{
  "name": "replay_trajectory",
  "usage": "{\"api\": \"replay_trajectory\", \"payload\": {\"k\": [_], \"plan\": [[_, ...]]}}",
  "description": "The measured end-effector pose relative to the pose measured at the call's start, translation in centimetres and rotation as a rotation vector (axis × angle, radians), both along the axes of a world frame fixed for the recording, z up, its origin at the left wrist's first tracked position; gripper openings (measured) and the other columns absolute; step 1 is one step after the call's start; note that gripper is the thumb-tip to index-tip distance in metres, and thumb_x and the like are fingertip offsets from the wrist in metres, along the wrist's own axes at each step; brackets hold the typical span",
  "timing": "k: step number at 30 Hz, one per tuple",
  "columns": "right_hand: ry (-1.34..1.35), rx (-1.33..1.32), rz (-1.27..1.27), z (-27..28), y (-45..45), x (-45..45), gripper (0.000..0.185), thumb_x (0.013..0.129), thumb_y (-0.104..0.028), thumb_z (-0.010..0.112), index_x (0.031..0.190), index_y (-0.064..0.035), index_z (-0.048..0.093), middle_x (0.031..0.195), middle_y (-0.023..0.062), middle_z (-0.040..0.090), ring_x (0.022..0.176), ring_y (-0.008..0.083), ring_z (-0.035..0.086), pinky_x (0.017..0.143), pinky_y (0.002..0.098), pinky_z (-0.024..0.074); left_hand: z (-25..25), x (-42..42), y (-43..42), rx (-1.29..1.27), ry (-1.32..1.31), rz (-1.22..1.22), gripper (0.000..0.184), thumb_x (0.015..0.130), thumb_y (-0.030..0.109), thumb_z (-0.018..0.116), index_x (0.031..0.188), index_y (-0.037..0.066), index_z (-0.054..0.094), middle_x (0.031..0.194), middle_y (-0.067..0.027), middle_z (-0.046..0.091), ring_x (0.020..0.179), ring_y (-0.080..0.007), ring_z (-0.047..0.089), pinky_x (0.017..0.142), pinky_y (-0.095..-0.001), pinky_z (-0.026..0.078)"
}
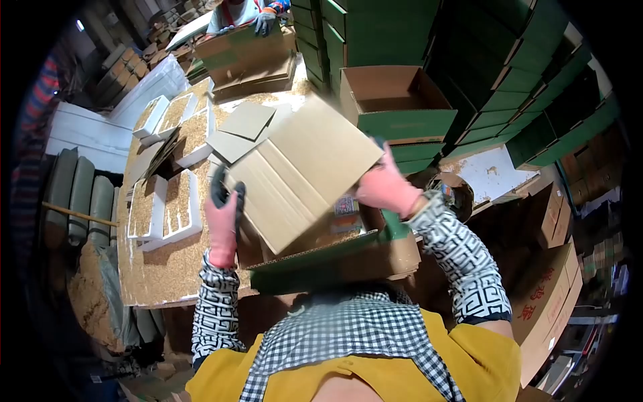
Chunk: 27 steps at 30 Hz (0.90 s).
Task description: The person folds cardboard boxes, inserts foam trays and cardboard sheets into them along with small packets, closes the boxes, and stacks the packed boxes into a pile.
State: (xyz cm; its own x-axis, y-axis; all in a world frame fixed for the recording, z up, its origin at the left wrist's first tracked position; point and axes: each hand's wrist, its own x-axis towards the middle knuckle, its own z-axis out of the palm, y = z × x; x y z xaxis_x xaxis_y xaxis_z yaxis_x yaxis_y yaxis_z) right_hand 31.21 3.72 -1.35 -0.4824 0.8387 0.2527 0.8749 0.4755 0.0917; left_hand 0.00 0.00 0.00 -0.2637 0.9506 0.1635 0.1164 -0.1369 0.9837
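Note:
A tan cardboard sheet [311, 157] with parallel creases is held tilted over a green-and-brown open box [315, 264] in front of me. My right hand [388, 182], in a pink glove with dark fingertips, grips the sheet's right corner. On the other side, the sheet's left corner sits between the thumb and fingers of my left hand [223, 218], gloved alike. Under the sheet, part of the box's inside shows, with a small printed packet [346, 209]; the rest is hidden.
White foam trays [181, 208] lie on the grain-strewn table [157, 275] at left. Flat cardboard pieces [236, 130] lie beyond the sheet. An open green box [405, 124] and tall green stacks [388, 33] stand at right. Across the table, a person's gloved hand [266, 23] holds cardboard.

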Motion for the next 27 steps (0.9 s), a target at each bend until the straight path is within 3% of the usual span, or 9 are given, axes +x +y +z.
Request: {"api": "replay_trajectory", "payload": {"k": [4,7,9,13,17,21,24,25,27], "plan": [[0.990,-0.022,-0.192,6.8,-1.7,2.3,0.031,0.078,-0.029,0.064,0.100,-0.0071,0.061,0.105,0.0134,0.062,0.103,0.0303,0.057,0.087,0.0392,0.0458,-0.4,-2.4,-1.2,0.074,0.964,-0.195,0.047,0.084,0.011,0.061,0.129,0.005,0.050,0.115,-0.0156,0.063,0.096,-0.0249,0.065,0.078,-0.0337,0.052],[0.572,-0.001,0.237,8.9,-3.9,-1.9,0.034,0.077,-0.030,0.066,0.100,-0.0052,0.061,0.101,0.0144,0.063,0.099,0.0278,0.059,0.082,0.0401,0.0481,-1.5,-0.6,-0.1,0.084,1.420,-0.278,0.027,0.081,0.018,0.060,0.106,0.007,0.059,0.093,-0.0114,0.064,0.083,-0.0274,0.065,0.069,-0.0382,0.051],[0.001,-0.432,0.280,5.3,-4.5,-4.9,0.036,0.075,-0.029,0.067,0.099,-0.0030,0.061,0.096,0.0156,0.064,0.091,0.0260,0.062,0.078,0.0393,0.0494,-3.0,-0.6,0.8,0.074,1.660,-0.395,0.016,0.080,0.017,0.060,0.093,0.008,0.062,0.089,-0.0111,0.063,0.082,-0.0271,0.066,0.066,-0.0375,0.052],[-0.113,-0.422,0.313,-0.2,-4.1,-7.7,0.038,0.071,-0.028,0.068,0.099,-0.0023,0.062,0.096,0.0155,0.067,0.092,0.0231,0.065,0.071,0.0383,0.0521,0.0,-0.8,1.4,0.172,1.811,-0.474,0.018,0.074,0.020,0.068,0.090,0.012,0.069,0.099,-0.0121,0.057,0.103,-0.0286,0.056,0.084,-0.0410,0.044],[-0.183,-0.577,0.278,0.7,-3.3,-6.0,0.029,0.068,-0.021,0.068,0.091,-0.0036,0.066,0.099,0.0131,0.068,0.093,0.0255,0.065,0.073,0.0367,0.0538,2.3,-1.9,-0.3,0.501,1.255,-0.370,0.029,0.069,0.027,0.074,0.093,0.011,0.070,0.104,-0.0118,0.057,0.100,-0.0283,0.053,0.089,-0.0410,0.040],[0.863,-0.589,0.354,8.0,-4.4,0.2,0.030,0.075,-0.022,0.068,0.097,-0.0033,0.062,0.098,0.0145,0.065,0.087,0.0237,0.063,0.080,0.0337,0.0509,2.4,-11.4,-2.9,-0.246,0.319,-0.309,0.023,0.074,0.010,0.069,0.096,0.004,0.068,0.092,-0.0081,0.066,0.089,-0.0171,0.061,0.077,-0.0281,0.050],[0.802,-0.471,-0.069,1.7,-3.6,2.4,0.038,0.077,-0.024,0.068,0.110,-0.0068,0.059,0.092,0.0100,0.063,0.086,0.0213,0.062,0.080,0.0331,0.0506,-1.4,-8.3,-4.0,-0.311,0.277,-0.496,0.035,0.077,0.010,0.065,0.112,0.004,0.061,0.103,-0.0082,0.065,0.094,-0.0157,0.061,0.086,-0.0290,0.049],[1.066,-0.810,-0.172,-1.1,-5.1,-0.4,0.048,0.077,-0.032,0.070,0.117,-0.0098,0.056,0.097,0.0117,0.062,0.088,0.0234,0.062,0.080,0.0359,0.0504,-2.7,-5.8,-4.4,-0.305,0.349,-0.557,0.045,0.077,0.015,0.067,0.119,0.006,0.056,0.107,-0.0103,0.064,0.098,-0.0197,0.061,0.089,-0.0326,0.049],[0.384,-0.418,0.188,-4.4,-6.1,-4.1,0.061,0.076,-0.044,0.071,0.122,-0.0075,0.052,0.111,0.0169,0.057,0.101,0.0311,0.057,0.092,0.0424,0.0447,-4.4,-1.5,-4.7,-0.147,1.115,-0.706,0.062,0.074,0.029,0.073,0.128,0.009,0.049,0.113,-0.0175,0.061,0.104,-0.0298,0.060,0.093,-0.0393,0.047]]}}
